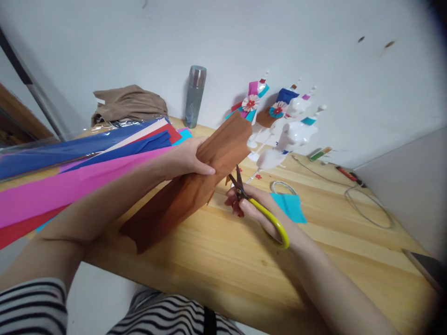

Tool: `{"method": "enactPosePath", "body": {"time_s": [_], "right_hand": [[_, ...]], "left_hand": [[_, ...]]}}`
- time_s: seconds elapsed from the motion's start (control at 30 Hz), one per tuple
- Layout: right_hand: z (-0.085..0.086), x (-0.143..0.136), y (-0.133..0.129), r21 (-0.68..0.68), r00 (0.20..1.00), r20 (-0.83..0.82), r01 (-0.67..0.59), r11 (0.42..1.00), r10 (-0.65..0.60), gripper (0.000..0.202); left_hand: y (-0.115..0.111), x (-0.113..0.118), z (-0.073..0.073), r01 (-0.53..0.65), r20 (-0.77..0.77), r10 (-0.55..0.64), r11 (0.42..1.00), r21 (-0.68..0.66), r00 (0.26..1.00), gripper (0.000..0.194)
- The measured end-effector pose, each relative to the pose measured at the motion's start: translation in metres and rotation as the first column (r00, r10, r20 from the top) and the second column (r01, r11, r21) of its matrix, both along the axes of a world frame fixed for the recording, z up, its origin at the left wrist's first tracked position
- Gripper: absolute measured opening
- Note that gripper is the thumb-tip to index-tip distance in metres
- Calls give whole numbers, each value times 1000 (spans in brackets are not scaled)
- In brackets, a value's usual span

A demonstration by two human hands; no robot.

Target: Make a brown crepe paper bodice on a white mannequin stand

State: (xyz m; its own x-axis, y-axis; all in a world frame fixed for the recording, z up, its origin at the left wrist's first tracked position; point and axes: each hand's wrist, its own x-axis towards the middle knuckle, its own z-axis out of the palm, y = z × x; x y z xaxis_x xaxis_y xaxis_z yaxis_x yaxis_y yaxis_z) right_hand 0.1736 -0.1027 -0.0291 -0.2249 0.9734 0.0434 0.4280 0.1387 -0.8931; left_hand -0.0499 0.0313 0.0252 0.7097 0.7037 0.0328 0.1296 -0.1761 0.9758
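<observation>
"Left hand (192, 158), what is it doing?"

"It is pinching the brown paper (188, 195) between thumb and fingers, near the middle of its length. That paper is slanting above the table (226, 251), its lower end pointing toward the near edge, and both its ends are showing uneven, wavy outlines."

"Where is room showing for moving?"

"Mostly right of the brown paper, where a broad stretch of wood is showing. Left of it, the pink paper (70, 186) and other coloured strips are crowding the left forearm."

"And behind the brown paper?"

"White figures (296, 132) with coloured trimmings are clustering close to its upper end, leaving a narrow gap. A bottle (195, 97) is standing behind it, well apart."

"What is the right hand (258, 193) doing?"

"Gripping the yellow-handled scissors (260, 206) near the pivot, right of the brown paper. Their blades are standing apart, tips pointing just beside the paper's right edge; whether they are touching it, I cannot tell."

"Anything smaller?"

"One cyan piece (289, 208) is lying farther right of the brown paper, just beside the right forearm."
</observation>
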Motion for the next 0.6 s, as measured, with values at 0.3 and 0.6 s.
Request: {"method": "enactPosePath", "body": {"time_s": [0.3, 0.6], "right_hand": [[8, -3, -3, -22, 997, -21, -68, 997, 68, 49], [3, -4, -4, -48, 997, -65, -48, 998, 45, 51]], "left_hand": [[-3, 2, -1, 35, -53, -31, 997, 69, 998, 67], [-5, 3, -5, 67, -133, -44, 983, 171, 990, 63]]}}
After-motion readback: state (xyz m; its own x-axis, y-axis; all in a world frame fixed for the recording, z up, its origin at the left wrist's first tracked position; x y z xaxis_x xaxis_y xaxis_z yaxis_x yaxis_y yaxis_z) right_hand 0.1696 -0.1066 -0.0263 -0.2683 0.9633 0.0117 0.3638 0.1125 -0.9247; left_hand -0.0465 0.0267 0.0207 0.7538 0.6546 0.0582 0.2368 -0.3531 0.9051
